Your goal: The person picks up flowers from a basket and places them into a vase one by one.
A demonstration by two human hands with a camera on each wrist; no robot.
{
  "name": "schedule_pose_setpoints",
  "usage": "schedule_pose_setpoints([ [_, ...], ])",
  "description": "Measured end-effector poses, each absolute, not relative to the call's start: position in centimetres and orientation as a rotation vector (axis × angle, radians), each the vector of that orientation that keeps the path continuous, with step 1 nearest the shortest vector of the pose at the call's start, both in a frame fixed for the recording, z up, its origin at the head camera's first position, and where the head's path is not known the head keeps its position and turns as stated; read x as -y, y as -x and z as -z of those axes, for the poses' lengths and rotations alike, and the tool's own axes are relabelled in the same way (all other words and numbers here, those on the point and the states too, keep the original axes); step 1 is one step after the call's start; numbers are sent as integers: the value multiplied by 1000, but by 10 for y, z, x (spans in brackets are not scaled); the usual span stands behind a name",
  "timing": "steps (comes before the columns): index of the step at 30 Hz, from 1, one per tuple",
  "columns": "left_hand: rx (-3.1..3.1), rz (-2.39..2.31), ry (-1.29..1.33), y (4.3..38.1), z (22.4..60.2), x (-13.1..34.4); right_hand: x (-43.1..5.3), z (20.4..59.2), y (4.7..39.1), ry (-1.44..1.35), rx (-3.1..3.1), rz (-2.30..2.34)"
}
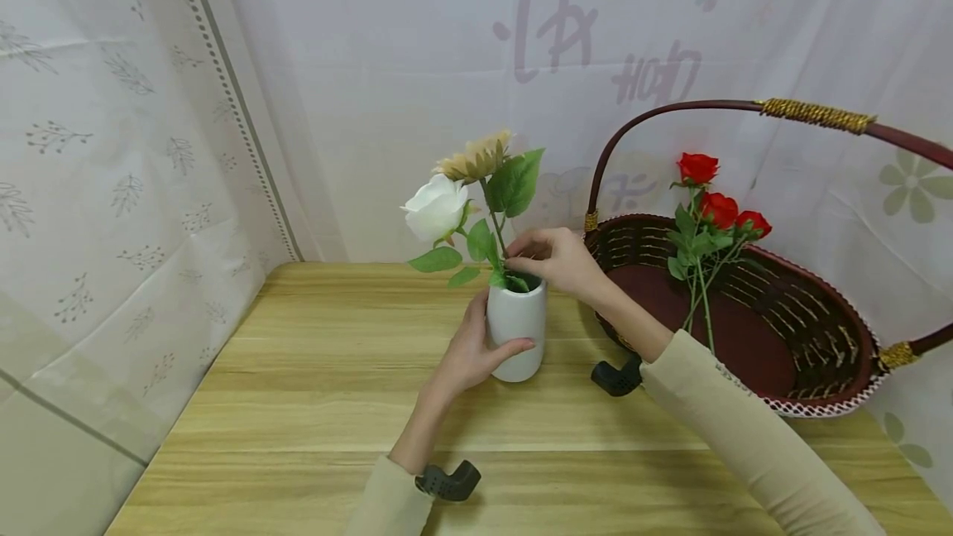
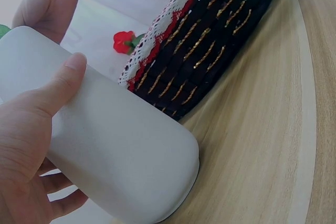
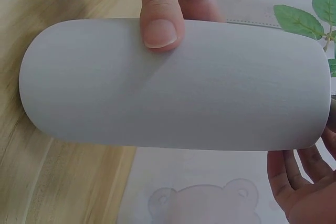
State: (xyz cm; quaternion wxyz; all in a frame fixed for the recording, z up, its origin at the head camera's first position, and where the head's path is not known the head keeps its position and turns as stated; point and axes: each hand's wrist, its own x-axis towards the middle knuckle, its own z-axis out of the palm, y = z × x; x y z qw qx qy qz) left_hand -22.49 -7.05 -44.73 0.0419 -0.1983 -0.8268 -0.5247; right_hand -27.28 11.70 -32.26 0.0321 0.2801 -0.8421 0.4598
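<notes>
A white vase (image 1: 517, 329) stands upright on the wooden table, gripped by my left hand (image 1: 469, 350). The left thumb (image 2: 65, 82) lies across its front, with the other fingers round the far side. From its mouth rise a white rose (image 1: 435, 208) and a yellow flower (image 1: 476, 160), both with green leaves, leaning left. My right hand (image 1: 562, 263) is over the vase's rim, its thumb and fingertips pinching the yellow flower's stem low down. In the right wrist view the vase (image 3: 173, 87) fills the middle and hides part of both hands.
On the right stands a dark woven basket (image 1: 826, 313) with a tall arched handle (image 1: 670, 108). Several red roses (image 1: 719, 209) lean in it, their stems behind my right sleeve. A printed white curtain (image 1: 357, 106) hangs behind the wooden table (image 1: 298, 404).
</notes>
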Motion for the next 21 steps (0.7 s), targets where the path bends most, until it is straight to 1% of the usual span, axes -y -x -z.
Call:
schedule_pose_setpoints([
  [21, 2531, 1607, 607, 224, 447, 71, -120, 328, 272, -809, 2582, -1544],
])
